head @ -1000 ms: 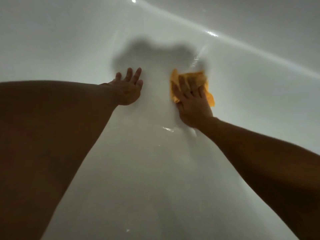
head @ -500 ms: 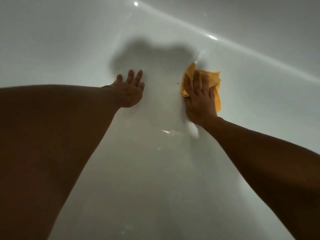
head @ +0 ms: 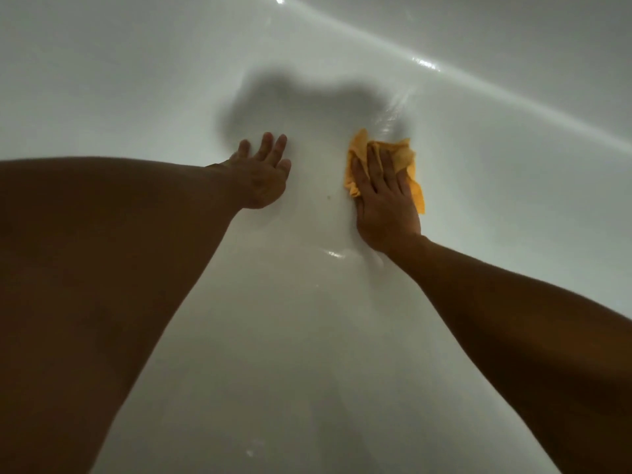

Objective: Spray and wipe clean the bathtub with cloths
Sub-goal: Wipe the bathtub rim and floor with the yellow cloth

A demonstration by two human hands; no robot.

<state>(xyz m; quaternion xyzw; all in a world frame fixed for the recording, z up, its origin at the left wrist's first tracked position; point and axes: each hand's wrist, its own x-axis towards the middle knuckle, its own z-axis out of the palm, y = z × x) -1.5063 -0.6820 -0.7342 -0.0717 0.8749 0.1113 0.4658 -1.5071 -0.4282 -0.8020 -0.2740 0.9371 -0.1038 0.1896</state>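
Observation:
The white bathtub (head: pixel 307 336) fills the view, its floor wet and shiny. A crumpled orange cloth (head: pixel 407 159) lies on the tub floor right of centre. My right hand (head: pixel 383 200) presses flat on the cloth with straight fingers and covers most of it. My left hand (head: pixel 261 176) rests flat on the bare tub floor a short way to the left, fingers straight and holding nothing.
The tub's curved inner wall (head: pixel 513 97) rises at the back and right, with bright light glints on it. A dark shadow (head: pixel 301 100) falls on the floor just beyond both hands. A small dark speck (head: pixel 329 197) sits between the hands.
My right hand slid the cloth to the right half a second ago and has since come back a little to the left. My left hand has stayed in place.

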